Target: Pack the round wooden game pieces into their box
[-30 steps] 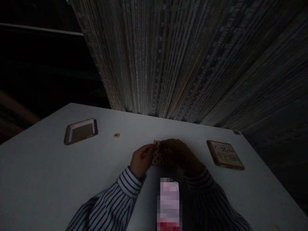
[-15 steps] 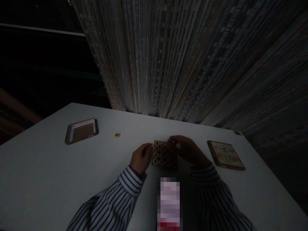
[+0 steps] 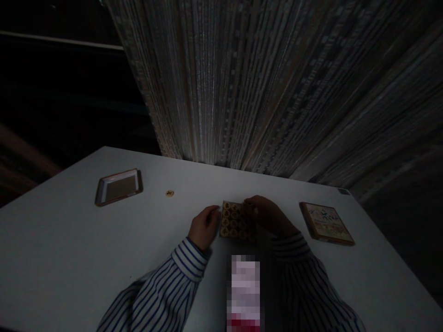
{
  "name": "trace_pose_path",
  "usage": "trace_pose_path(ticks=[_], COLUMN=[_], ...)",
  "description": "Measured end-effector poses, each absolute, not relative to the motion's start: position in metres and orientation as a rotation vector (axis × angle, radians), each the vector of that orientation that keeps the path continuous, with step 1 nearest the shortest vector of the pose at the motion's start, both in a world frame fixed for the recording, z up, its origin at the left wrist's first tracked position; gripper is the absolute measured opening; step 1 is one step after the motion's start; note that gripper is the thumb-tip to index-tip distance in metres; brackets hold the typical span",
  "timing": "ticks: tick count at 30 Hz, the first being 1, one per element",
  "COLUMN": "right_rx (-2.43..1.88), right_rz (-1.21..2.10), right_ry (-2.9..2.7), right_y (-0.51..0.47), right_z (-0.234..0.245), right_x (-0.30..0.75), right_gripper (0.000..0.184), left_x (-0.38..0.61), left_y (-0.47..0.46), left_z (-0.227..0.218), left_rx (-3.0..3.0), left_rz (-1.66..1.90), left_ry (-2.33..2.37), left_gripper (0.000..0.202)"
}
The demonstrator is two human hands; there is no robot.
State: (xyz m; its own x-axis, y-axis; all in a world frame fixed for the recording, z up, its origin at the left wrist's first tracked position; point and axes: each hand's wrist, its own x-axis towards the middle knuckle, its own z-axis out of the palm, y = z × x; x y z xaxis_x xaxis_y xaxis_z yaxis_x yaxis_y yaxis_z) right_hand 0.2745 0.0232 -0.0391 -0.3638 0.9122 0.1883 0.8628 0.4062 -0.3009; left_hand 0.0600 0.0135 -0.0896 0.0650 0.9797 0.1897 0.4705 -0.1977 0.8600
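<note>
A small square box point(image 3: 221, 229) holds rows of round wooden xiangqi pieces point(image 3: 234, 223) with dark characters. At its left edge is my left hand point(image 3: 204, 226), fingers curled and the fingertips pinched against the box's side. My right hand point(image 3: 268, 214) reaches over the box's far right corner with bent fingers closed together; it hides the pieces there, and what lies between those fingertips does not show. One loose xiangqi piece point(image 3: 169, 193) rests flat on the white table point(image 3: 152, 230), to the left of the box and beyond my left hand.
An open shallow tray or lid point(image 3: 119, 185) sits at the far left of the table. A flat box with a printed picture point(image 3: 327, 222) lies on the right. A small dark item point(image 3: 343, 191) is at the far right corner. A string curtain point(image 3: 221, 92) hangs behind the table.
My right fingers have settled lower over the box's far right corner, and a shiny spot at their tips no longer shows. My left hand stays at the box's left side.
</note>
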Motion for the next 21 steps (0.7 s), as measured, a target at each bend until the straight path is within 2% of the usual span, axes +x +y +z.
trace_pose_path(ticks=[8, 21], right_rx=[-1.628, -1.647], right_rz=[0.147, 0.132], right_ry=[-2.432, -2.471], right_y=[0.0237, 0.025], right_z=[-0.0407, -0.044], right_x=[0.2731, 0.2729], right_gripper=[0.015, 0.021], left_x=[0.0595, 0.0599], left_y=[0.0137, 0.0124], left_z=[-0.0928, -0.0914], left_rx=[1.797, 1.832], left_rz=[1.065, 1.06], left_ry=[1.469, 1.46], left_gripper=[0.029, 0.028])
